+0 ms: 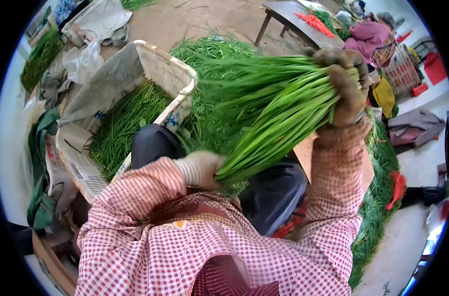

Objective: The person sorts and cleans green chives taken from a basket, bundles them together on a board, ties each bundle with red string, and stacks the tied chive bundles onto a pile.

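Note:
A thick bunch of long green stalks (283, 108) hangs across the middle of the view, its pale ends at the upper right and its leaves spreading left and down. My right hand (344, 84), in a dirty brown glove, is wrapped round the pale ends. My left hand (203, 169), in a light knitted glove and blurred, is at the lower left tips of the bunch, its fingers closed on some leaves. Beneath the bunch, a heap of loose green leaves (209, 54) covers the floor ahead of my knees.
A white plastic crate (187, 81) with a grey cloth and green stalks stands at the left. More greens (382, 172) lie along the right, with red ties (397, 189). A low table (283, 12) is ahead. Another person (365, 37) sits at the upper right.

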`<action>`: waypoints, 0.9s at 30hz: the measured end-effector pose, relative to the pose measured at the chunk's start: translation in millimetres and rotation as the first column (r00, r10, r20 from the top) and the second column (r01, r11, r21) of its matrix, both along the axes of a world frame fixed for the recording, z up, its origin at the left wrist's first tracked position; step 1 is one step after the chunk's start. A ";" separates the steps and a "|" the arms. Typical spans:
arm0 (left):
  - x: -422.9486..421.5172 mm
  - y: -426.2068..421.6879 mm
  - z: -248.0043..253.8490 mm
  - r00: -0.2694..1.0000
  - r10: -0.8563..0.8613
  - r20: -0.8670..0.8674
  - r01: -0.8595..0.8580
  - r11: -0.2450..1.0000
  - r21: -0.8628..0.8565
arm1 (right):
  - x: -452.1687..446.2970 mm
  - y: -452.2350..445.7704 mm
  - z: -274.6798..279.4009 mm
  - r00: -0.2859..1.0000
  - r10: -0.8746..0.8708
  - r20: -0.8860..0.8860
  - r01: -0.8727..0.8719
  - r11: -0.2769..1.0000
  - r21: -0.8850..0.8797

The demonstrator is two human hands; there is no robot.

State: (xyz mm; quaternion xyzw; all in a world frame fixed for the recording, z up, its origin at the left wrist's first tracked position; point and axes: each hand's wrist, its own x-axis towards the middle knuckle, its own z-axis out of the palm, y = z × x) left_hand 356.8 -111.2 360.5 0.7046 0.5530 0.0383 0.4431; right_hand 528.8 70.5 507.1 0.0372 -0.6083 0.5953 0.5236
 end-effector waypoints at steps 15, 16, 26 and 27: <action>-8.7 -75.9 -40.6 0.992 -0.125 0.034 0.120 0.986 0.115 | -56.7 38.4 -89.0 0.749 -0.289 0.597 0.369 0.929 -0.013; -11.4 -78.0 -40.5 0.992 -0.094 0.080 0.084 0.989 0.120 | -57.0 46.3 -82.6 0.758 -0.362 0.542 0.441 0.897 -0.017; -9.2 -85.6 -52.3 0.972 -0.135 0.193 0.085 0.966 0.244 | -63.7 16.0 -104.6 0.607 -0.328 0.724 0.265 0.942 0.204; -12.9 -88.1 -53.4 0.968 -0.092 0.232 0.031 0.966 0.257 | -73.0 6.1 -93.3 0.776 -0.267 0.572 0.276 0.958 0.074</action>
